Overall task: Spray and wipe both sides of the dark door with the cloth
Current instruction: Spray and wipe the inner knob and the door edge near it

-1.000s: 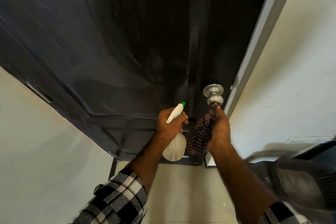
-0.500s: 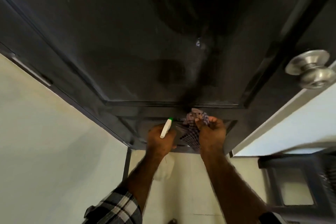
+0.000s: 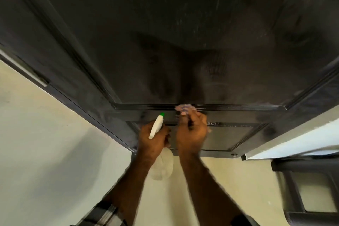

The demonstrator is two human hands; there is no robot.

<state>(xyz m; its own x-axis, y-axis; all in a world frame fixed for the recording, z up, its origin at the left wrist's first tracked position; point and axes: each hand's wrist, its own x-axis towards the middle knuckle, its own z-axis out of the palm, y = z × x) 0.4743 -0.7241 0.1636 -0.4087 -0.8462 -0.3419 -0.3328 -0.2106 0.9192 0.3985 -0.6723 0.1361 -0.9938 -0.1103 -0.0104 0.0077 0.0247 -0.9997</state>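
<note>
— while my right hand (image 3: 190, 134) has its fingers (image 3: 185, 115) curled round the cloth (image 3: 183, 107), where is that cloth pressed?

— against the dark door (image 3: 165, 42), right on the horizontal moulding above the lower panel; only a pale, blurred bunch shows past my fingertips.

— and my left hand (image 3: 153, 140)?

— it grips the neck of the spray bottle (image 3: 156, 127), just beside the right hand. the white head with its green tip points at the door, and the translucent body hangs below my wrist over the floor (image 3: 220, 174).

— what lies further out?

— a checked sleeve (image 3: 102, 214) on my left forearm, a pale wall (image 3: 45, 152) at left, and a dark chair (image 3: 311, 189) at lower right beside the door's edge.
</note>
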